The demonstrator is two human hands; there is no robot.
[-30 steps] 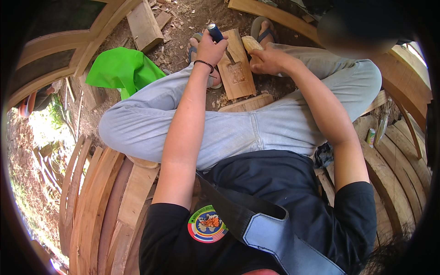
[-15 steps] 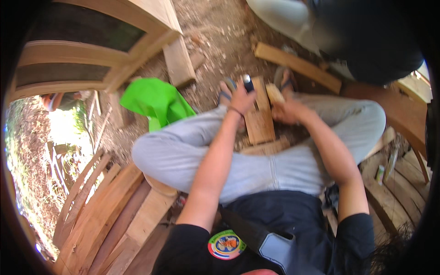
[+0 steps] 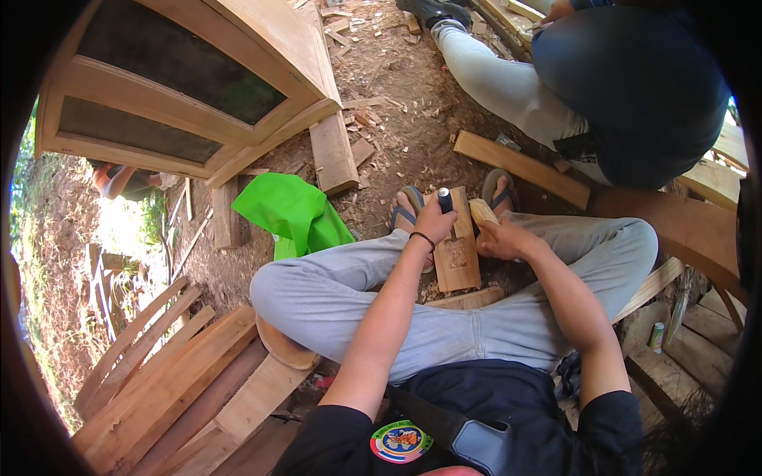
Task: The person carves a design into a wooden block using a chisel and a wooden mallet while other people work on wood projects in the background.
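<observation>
While sitter's left hand (image 3: 436,220) grips dark-handled metal chisel (image 3: 445,199) over tan rectangular wooden block (image 3: 459,274), right hand (image 3: 506,239) clasps pale rounded wooden piece (image 3: 481,211).

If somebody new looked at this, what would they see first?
Probably the bright green cloth-like thing on the ground, beyond the person's left leg. Next might come the big wooden frame with dark panels at the upper left. Then, between the feet, a wooden board, with the left hand gripping a dark-handled tool over it and the right hand holding a pale wooden piece beside it.
</observation>
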